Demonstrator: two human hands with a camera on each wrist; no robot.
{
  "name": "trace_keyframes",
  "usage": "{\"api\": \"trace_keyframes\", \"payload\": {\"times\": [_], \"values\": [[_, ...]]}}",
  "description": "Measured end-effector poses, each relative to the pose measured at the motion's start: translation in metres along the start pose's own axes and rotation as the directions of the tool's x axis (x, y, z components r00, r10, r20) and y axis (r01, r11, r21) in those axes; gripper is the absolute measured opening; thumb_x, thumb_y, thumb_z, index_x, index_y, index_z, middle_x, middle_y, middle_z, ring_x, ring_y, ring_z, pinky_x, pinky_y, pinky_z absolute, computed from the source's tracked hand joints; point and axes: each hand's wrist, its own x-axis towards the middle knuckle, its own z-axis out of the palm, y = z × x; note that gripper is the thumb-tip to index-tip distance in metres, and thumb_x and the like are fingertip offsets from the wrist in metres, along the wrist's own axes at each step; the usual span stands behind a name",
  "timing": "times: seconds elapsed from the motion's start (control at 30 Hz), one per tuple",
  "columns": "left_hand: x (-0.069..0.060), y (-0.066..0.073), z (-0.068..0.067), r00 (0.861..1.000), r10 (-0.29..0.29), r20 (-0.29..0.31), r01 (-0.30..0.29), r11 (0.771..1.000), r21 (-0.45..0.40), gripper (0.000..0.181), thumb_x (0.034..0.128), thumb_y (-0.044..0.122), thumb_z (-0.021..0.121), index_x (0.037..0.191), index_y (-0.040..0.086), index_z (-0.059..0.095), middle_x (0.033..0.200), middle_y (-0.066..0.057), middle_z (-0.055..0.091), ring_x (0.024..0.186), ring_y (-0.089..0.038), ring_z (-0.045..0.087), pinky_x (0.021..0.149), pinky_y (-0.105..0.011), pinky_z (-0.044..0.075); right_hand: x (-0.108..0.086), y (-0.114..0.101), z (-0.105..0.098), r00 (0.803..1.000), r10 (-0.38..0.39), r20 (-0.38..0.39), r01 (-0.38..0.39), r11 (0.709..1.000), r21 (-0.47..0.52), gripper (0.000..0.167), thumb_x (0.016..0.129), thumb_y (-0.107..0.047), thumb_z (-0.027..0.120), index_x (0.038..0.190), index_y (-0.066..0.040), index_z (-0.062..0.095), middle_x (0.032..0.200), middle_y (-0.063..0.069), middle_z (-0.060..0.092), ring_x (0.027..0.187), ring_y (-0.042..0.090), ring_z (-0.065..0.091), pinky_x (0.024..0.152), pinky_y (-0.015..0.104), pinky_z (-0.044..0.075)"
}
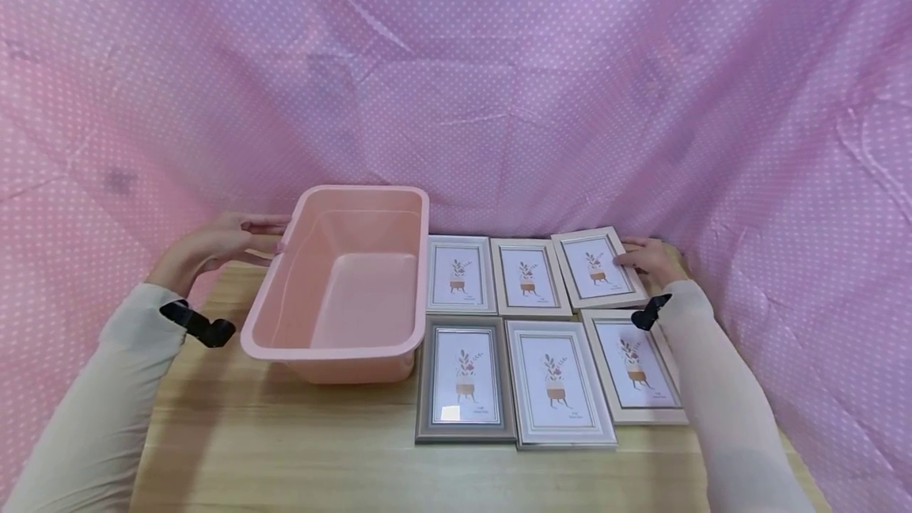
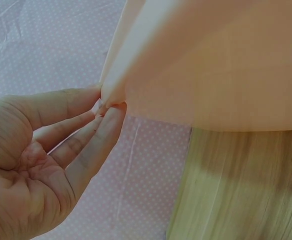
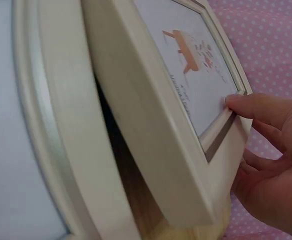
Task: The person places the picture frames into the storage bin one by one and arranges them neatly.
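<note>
My left hand (image 1: pixel 222 244) pinches the left rim of a pink plastic basin (image 1: pixel 366 291); in the left wrist view the thumb and fingers of my left hand (image 2: pixel 56 150) hold the basin's edge (image 2: pixel 117 92). The basin is tilted, with nothing seen inside it. At the back right, my right hand (image 1: pixel 651 260) grips the right side of a cream picture frame (image 1: pixel 597 267), which lies askew. In the right wrist view the thumb of my right hand (image 3: pixel 271 150) is on the front of that frame (image 3: pixel 161 130), its fingers behind.
Beside the basin lie a white frame (image 1: pixel 461 303) and a cream frame (image 1: pixel 531 309) in the back row. In front are a grey frame (image 1: pixel 466 434), a white frame (image 1: pixel 566 438) and a cream frame (image 1: pixel 641 416) on the wooden table (image 1: pixel 299 450). A pink dotted cloth (image 1: pixel 470 85) hangs behind.
</note>
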Motion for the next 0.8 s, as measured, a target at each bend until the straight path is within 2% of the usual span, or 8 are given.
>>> {"api": "trace_keyframes", "payload": {"times": [0.07, 0.17, 0.27, 0.37, 0.5, 0.8], "values": [[0.000, 0.001, -0.001, 1.000, -0.001, -0.004, 0.001, 1.000, -0.005, 0.074, 0.1000, 0.011, 0.064, 0.160, -0.001, 0.023, 0.161, -0.030, 0.029, 0.100, 0.005, 0.065, 0.093, -0.034, 0.063, -0.002, -0.005, -0.004, 1.000, 0.009, 0.021, -0.008, 0.999, -0.031, 0.072, 0.094, -0.026, 0.073, 0.155, -0.004, 0.041, 0.143, 0.026, 0.058, 0.089, 0.003, 0.062, 0.083, 0.020, 0.055], [0.000, 0.002, 0.000, 1.000, -0.008, -0.011, 0.008, 1.000, -0.025, 0.075, 0.0995, 0.010, 0.065, 0.160, -0.001, 0.023, 0.161, -0.031, 0.029, 0.099, 0.003, 0.066, 0.093, -0.033, 0.063, -0.004, -0.011, -0.008, 0.998, -0.005, 0.061, 0.004, 1.000, 0.017, 0.071, 0.096, -0.020, 0.070, 0.156, 0.000, 0.037, 0.132, 0.021, 0.066, 0.086, 0.003, 0.063, 0.083, 0.022, 0.057], [0.000, 0.003, 0.000, 1.000, -0.009, -0.014, 0.008, 1.000, -0.027, 0.075, 0.0991, 0.010, 0.066, 0.160, -0.001, 0.023, 0.161, -0.032, 0.030, 0.099, 0.003, 0.067, 0.093, -0.034, 0.063, -0.003, -0.014, -0.013, 0.995, 0.000, 0.100, -0.006, 0.998, 0.059, 0.071, 0.098, -0.016, 0.068, 0.157, 0.001, 0.032, 0.116, 0.007, 0.073, 0.084, 0.004, 0.064, 0.080, 0.023, 0.058], [-0.001, 0.003, 0.001, 1.000, -0.006, -0.017, 0.005, 1.000, -0.023, 0.075, 0.0989, 0.011, 0.066, 0.160, -0.002, 0.024, 0.160, -0.033, 0.030, 0.098, 0.003, 0.067, 0.093, -0.034, 0.063, -0.003, -0.017, -0.017, 0.992, 0.017, 0.127, -0.027, 0.997, 0.078, 0.073, 0.098, -0.015, 0.067, 0.159, 0.000, 0.029, 0.103, -0.005, 0.072, 0.085, 0.006, 0.064, 0.080, 0.025, 0.058], [-0.001, 0.003, 0.001, 1.000, -0.003, -0.010, 0.002, 1.000, -0.029, 0.075, 0.0989, 0.010, 0.066, 0.160, -0.002, 0.023, 0.160, -0.033, 0.030, 0.098, 0.003, 0.066, 0.093, -0.033, 0.063, -0.005, -0.021, -0.020, 0.990, 0.035, 0.134, -0.047, 0.995, 0.093, 0.074, 0.097, -0.016, 0.070, 0.159, -0.001, 0.031, 0.097, -0.011, 0.071, 0.087, 0.007, 0.065, 0.082, 0.027, 0.059], [0.000, 0.004, -0.002, 1.000, -0.003, 0.002, 0.003, 1.000, -0.016, 0.075, 0.0996, 0.012, 0.065, 0.160, -0.002, 0.022, 0.161, -0.032, 0.028, 0.099, 0.006, 0.064, 0.094, -0.033, 0.063, -0.012, -0.031, -0.023, 0.992, -0.026, 0.125, 0.003, 0.983, 0.182, 0.075, 0.096, -0.013, 0.070, 0.159, -0.003, 0.031, 0.093, -0.018, 0.071, 0.084, 0.003, 0.068, 0.083, 0.025, 0.061]]}}
